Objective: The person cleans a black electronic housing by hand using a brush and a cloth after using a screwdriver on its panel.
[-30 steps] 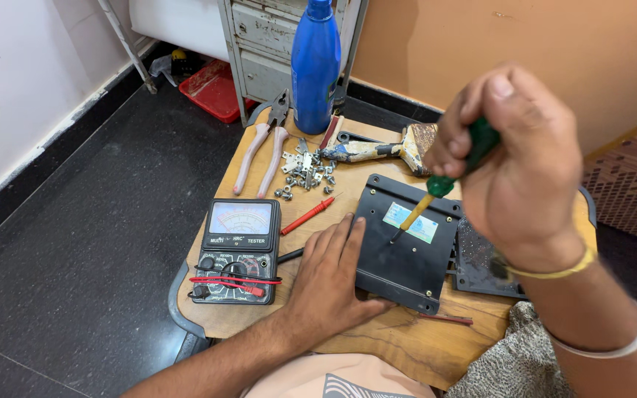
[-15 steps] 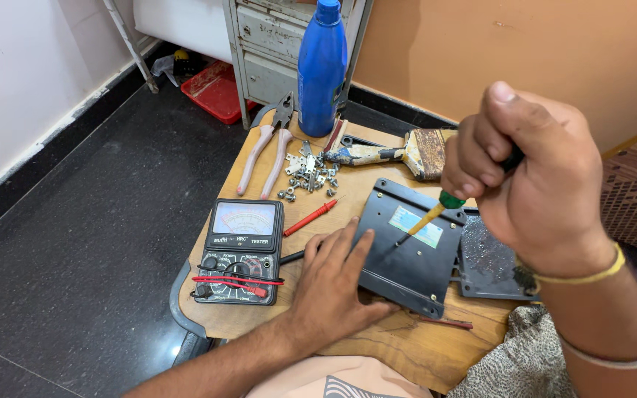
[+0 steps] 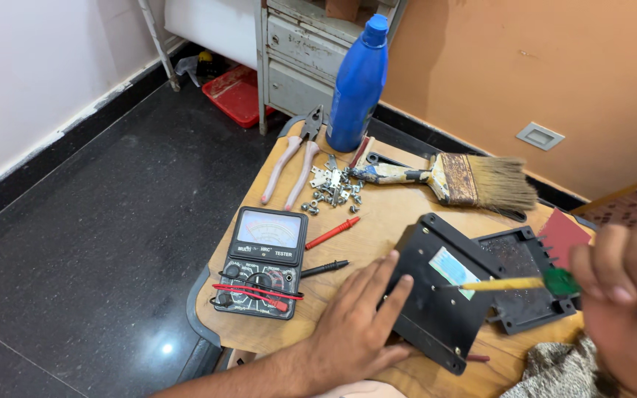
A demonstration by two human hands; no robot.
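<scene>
My left hand (image 3: 355, 324) lies flat with spread fingers on the near left part of a black plastic box (image 3: 444, 295), pressing it onto the small wooden table (image 3: 385, 221). At the right edge, my right hand (image 3: 624, 295) is closed around the green handle of a screwdriver (image 3: 514, 283). Its yellow shaft lies nearly level and its tip touches the box beside a pale sticker. A second black casing half (image 3: 525, 284) rests right of the box.
A black analog multimeter (image 3: 263, 262) with red and black probes sits at the table's left. Behind it are pink-handled pliers (image 3: 293, 166), a pile of small metal parts (image 3: 329, 191), a paintbrush (image 3: 458, 179) and a blue bottle (image 3: 357, 85). Dark floor lies left.
My right hand has dropped and moved right toward the frame edge, tilting the screwdriver from steep to nearly level. The left hand stays on the box.
</scene>
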